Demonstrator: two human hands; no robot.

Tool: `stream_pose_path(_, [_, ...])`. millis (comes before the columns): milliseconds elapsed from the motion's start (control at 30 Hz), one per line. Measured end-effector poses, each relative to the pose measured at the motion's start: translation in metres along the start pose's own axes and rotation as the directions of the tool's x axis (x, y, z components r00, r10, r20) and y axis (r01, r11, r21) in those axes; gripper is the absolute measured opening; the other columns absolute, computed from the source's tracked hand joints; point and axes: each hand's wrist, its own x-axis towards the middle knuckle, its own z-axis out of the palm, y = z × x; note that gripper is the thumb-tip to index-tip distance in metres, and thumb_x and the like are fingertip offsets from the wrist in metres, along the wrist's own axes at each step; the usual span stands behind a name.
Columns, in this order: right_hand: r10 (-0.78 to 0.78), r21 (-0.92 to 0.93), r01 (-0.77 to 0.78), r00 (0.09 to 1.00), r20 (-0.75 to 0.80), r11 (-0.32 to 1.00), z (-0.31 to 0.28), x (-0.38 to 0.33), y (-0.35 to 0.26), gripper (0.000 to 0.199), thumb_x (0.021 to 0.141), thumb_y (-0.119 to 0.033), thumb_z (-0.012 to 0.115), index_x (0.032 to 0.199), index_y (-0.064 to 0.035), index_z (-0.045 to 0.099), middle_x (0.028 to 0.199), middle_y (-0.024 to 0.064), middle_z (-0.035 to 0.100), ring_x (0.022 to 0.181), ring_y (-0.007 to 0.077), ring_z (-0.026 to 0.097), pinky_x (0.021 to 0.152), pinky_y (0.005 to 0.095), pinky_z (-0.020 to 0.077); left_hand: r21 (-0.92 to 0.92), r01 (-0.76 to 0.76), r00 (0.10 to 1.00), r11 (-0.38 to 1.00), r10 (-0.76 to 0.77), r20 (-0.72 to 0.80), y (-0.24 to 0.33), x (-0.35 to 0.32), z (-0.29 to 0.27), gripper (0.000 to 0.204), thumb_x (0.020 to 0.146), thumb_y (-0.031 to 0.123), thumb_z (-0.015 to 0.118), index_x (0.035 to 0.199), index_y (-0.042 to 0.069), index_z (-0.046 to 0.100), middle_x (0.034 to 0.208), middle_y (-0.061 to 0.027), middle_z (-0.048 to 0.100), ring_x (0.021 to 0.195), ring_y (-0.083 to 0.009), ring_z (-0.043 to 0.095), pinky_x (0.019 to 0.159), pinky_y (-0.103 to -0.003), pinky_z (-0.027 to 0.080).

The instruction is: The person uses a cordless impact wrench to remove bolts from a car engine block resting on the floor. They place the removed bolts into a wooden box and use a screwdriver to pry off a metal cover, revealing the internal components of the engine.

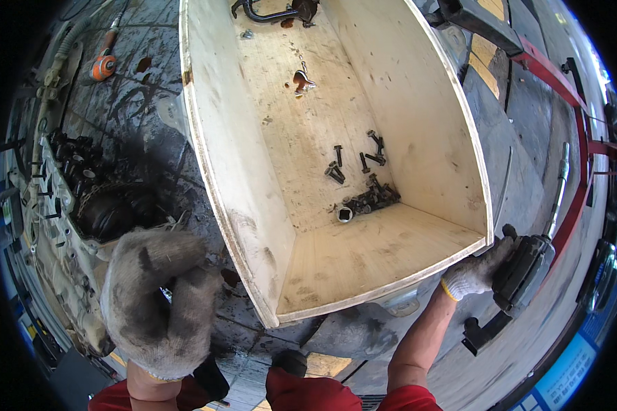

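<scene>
My left hand (161, 301), in a dirty grey knit glove, is raised at the lower left with fingers and thumb curled together. A shiny speck shows in the gap between them; what the hand holds, if anything, is hidden. Just beyond it lies an opened engine (110, 192) with dark, oily parts and a chain. At the right, outside the box corner, my gloved right hand (483, 267) is closed around a black impact wrench (524, 270). A long metal extension (559, 185) points away from its front end. The right fingers are partly hidden behind the tool.
A deep wooden box (384, 270) stands in the middle, holding several dark bolts (370, 198), oil spots and a black curved part (271, 14). An orange tool (103, 67) lies on the wet floor at the far left. A red metal frame (555, 75) stands at the right.
</scene>
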Motion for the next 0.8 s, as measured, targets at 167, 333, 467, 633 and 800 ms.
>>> stream_pose_path(167, [0.014, 0.038, -0.013, 1.000, -0.005, 0.999, 0.001, -0.001, 0.000, 0.017, 0.108, -0.005, 0.064, 0.116, 0.0082, 0.070, 0.116, 0.0188, 0.078, 0.087, 0.0205, 0.070, 0.076, 0.0376, 0.0588, -0.008, 0.017, 0.999, 1.000, -0.017, -0.030, -0.001, -0.002, 0.005, 0.027, 0.092, 0.000, 0.079, 0.118, -0.002, 0.075, 0.111, -0.0151, 0.073, 0.098, -0.0243, 0.071, 0.082, -0.037, 0.060])
stream_pose_path(333, [-0.017, -0.156, 0.017, 1.000, 0.003, 0.988, 0.000, -0.001, 0.000, 0.017, 0.105, -0.004, 0.066, 0.114, 0.0083, 0.072, 0.115, 0.0190, 0.077, 0.091, 0.0235, 0.072, 0.079, 0.0386, 0.0611, -0.034, 0.058, 0.998, 0.998, -0.059, -0.029, -0.001, -0.007, 0.007, 0.027, 0.092, 0.000, 0.079, 0.118, -0.002, 0.074, 0.113, -0.0144, 0.072, 0.098, -0.0230, 0.071, 0.081, -0.034, 0.060])
stream_pose_path(467, [-0.106, -0.071, 0.107, 0.994, 0.018, 0.992, -0.004, 0.002, 0.011, 0.017, 0.103, -0.004, 0.066, 0.114, 0.0078, 0.073, 0.114, 0.0188, 0.077, 0.094, 0.0254, 0.072, 0.082, 0.0403, 0.0620, -0.058, 0.090, 0.996, 0.994, -0.092, -0.018, 0.003, -0.006, 0.007, 0.025, 0.093, -0.001, 0.078, 0.118, -0.002, 0.074, 0.112, -0.0134, 0.071, 0.096, -0.0222, 0.071, 0.079, -0.033, 0.060])
stream_pose_path(633, [-0.169, 0.025, 0.169, 0.985, 0.013, 0.985, 0.008, 0.001, 0.003, 0.019, 0.109, -0.010, 0.066, 0.120, 0.0063, 0.068, 0.065, 0.0029, 0.059, 0.056, 0.0116, 0.055, 0.055, 0.0282, 0.0527, -0.036, 0.053, 0.998, 0.998, -0.053, -0.021, 0.000, -0.005, 0.009, 0.024, 0.093, -0.004, 0.075, 0.117, -0.002, 0.074, 0.110, -0.0128, 0.070, 0.092, -0.0207, 0.071, 0.077, -0.033, 0.059])
stream_pose_path(800, [-0.203, -0.013, 0.203, 0.979, 0.033, 0.979, 0.007, 0.000, 0.002, 0.019, 0.110, -0.011, 0.064, 0.118, 0.0063, 0.068, 0.064, 0.0030, 0.060, 0.051, 0.0098, 0.052, 0.050, 0.0256, 0.0465, -0.045, 0.075, 0.997, 0.996, -0.076, -0.021, 0.001, -0.007, 0.009, 0.025, 0.091, -0.006, 0.074, 0.116, -0.002, 0.074, 0.110, -0.0125, 0.070, 0.089, -0.0195, 0.070, 0.075, -0.032, 0.059])
